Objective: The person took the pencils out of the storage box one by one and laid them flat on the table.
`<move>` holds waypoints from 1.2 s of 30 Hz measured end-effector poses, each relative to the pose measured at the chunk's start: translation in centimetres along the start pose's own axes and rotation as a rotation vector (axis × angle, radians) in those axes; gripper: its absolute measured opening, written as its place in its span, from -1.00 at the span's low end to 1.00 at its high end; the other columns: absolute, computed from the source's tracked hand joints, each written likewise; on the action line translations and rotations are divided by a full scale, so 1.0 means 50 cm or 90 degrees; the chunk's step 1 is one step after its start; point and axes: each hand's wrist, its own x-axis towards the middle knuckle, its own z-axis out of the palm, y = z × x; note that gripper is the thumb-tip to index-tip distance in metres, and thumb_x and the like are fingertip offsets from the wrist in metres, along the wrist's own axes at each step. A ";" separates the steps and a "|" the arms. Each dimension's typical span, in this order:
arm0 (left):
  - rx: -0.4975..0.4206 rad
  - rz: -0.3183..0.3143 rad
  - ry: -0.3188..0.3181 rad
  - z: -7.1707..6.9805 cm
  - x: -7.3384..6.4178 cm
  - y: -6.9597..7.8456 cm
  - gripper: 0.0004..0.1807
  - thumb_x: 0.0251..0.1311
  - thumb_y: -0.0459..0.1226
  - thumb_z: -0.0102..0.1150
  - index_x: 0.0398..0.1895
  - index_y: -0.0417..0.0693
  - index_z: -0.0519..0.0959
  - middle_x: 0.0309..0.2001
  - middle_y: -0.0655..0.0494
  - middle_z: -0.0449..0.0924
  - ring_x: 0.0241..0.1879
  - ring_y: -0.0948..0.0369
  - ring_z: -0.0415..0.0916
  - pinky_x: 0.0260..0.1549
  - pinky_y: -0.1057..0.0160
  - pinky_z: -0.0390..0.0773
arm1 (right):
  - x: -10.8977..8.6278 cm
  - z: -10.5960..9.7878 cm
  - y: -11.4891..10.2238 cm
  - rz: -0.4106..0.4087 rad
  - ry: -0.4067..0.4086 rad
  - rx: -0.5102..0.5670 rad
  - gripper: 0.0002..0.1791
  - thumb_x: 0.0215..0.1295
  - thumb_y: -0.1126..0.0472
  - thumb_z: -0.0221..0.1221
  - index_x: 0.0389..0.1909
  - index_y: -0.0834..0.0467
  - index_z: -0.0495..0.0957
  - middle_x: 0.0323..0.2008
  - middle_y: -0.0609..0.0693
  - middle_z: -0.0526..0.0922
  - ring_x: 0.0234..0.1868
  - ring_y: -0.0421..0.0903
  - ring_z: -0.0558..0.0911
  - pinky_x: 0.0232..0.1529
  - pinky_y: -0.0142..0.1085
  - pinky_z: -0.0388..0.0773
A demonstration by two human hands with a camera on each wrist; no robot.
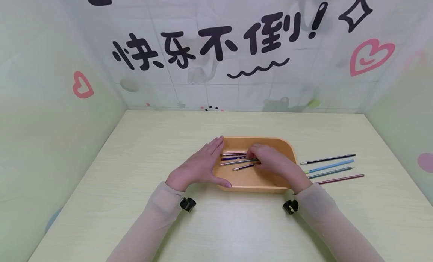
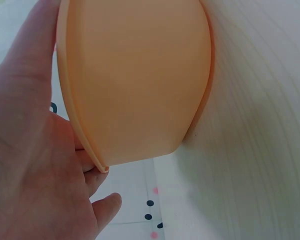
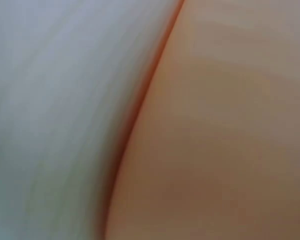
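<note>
An orange plastic tray with rounded corners stands on the table in the head view. My left hand spans its left end, fingers extended along the rim and thumb at the front edge. Against the tray's outer wall, the left wrist view shows the same hand touching the rim. My right hand reaches inside, its fingers curled down over the right ends of several pencils; its fingertips are partly hidden. The right wrist view is blurred and shows only the tray wall and table.
To the right of the tray lie a black pencil, a light blue pencil, a green pencil and a dark red pencil. A printed cloth hangs behind the pale table, and side walls flank it.
</note>
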 end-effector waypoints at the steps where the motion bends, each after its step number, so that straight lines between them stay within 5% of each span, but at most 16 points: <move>1: -0.001 0.000 0.000 0.000 0.000 0.000 0.51 -0.19 0.49 0.28 0.61 -0.17 -0.26 0.64 0.01 -0.44 0.63 0.10 -0.43 0.61 0.11 -0.17 | 0.000 0.001 -0.001 -0.001 -0.001 -0.005 -0.77 0.21 0.40 0.32 -0.13 0.15 0.61 -0.17 -0.03 0.63 -0.17 -0.11 0.56 0.01 -0.19 0.65; 16: 0.011 0.010 0.001 0.001 0.001 -0.004 0.52 -0.19 0.50 0.26 0.60 -0.20 -0.27 0.64 -0.04 -0.44 0.63 0.06 -0.43 0.61 0.11 -0.21 | 0.009 0.007 -0.002 -0.038 -0.113 0.029 -0.80 0.08 0.42 0.24 -0.36 0.05 0.56 -0.45 -0.12 0.51 -0.40 -0.18 0.45 -0.36 -0.39 0.41; 36: 0.002 0.016 0.003 0.002 0.007 -0.009 0.51 -0.17 0.51 0.23 0.60 -0.20 -0.27 0.64 -0.02 -0.45 0.63 0.07 -0.45 0.61 0.10 -0.20 | -0.039 -0.037 -0.014 -0.157 0.014 0.036 -0.76 -0.04 0.41 0.24 -0.40 0.00 0.53 -0.48 -0.18 0.49 -0.42 -0.26 0.41 -0.40 -0.42 0.39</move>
